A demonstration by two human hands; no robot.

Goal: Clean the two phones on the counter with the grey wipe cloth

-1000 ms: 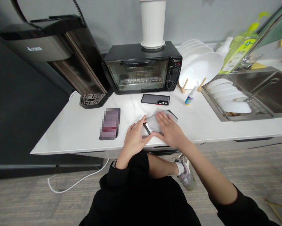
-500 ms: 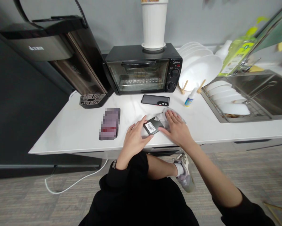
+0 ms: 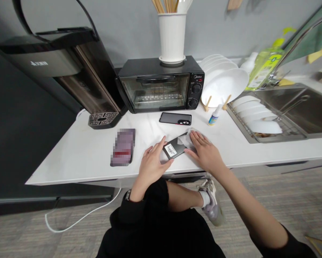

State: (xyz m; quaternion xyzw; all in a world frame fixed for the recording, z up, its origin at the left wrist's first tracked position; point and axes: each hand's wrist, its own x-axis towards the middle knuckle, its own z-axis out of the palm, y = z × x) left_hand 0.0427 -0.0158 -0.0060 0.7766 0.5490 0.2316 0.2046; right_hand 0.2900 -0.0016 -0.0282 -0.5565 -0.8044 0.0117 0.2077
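A dark phone (image 3: 178, 147) with a white barcode label lies on the counter, its left end toward me. My left hand (image 3: 153, 159) holds that end, thumb on the near edge and fingers on the far one. Over the phone's right end my right hand (image 3: 206, 150) presses a crumpled whitish wipe (image 3: 186, 139), fingers laid along it and thumb at the near edge. Behind the phone lies a black-rimmed phone case (image 3: 174, 118) with camera cutouts. A small spray bottle (image 3: 213, 117) with a blue label stands to its right.
A pixelated purple flat item (image 3: 123, 147) lies left on the white counter (image 3: 69, 157). At the back stand a water dispenser (image 3: 96, 82), a toaster oven (image 3: 161, 89) and racked plates (image 3: 225, 84). The sink (image 3: 297, 118) is at right.
My right hand and the wipe have shifted slightly toward the phone's right end, baring more of its dark back. My left hand still holds the left end. The view has tilted slightly.
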